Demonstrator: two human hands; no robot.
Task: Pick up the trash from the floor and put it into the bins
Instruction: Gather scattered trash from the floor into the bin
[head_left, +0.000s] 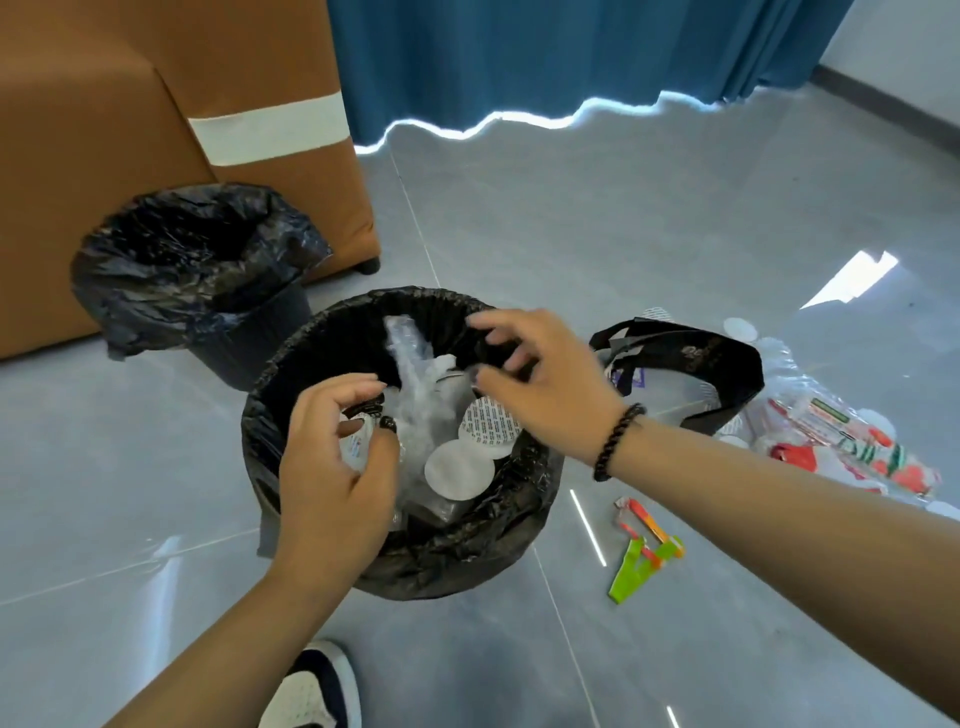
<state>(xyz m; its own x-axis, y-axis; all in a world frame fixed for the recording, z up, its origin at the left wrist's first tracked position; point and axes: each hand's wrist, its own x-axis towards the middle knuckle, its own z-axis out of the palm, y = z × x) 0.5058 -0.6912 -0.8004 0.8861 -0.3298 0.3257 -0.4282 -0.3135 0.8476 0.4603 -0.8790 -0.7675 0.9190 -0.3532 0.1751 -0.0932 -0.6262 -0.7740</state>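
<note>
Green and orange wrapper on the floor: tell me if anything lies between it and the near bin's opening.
Nothing visible blocks it. The green and orange wrapper lies on bare floor just right of the near bin, whose opening faces up, uncovered. Both the left hand and right hand hover over that opening, and could simply move aside.

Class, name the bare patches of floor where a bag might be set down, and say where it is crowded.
Bare floor: between curtain and near bin; also left of that bin, below the far bin. Crowded: right of the black bag, among wrappers and the green strip.
</note>
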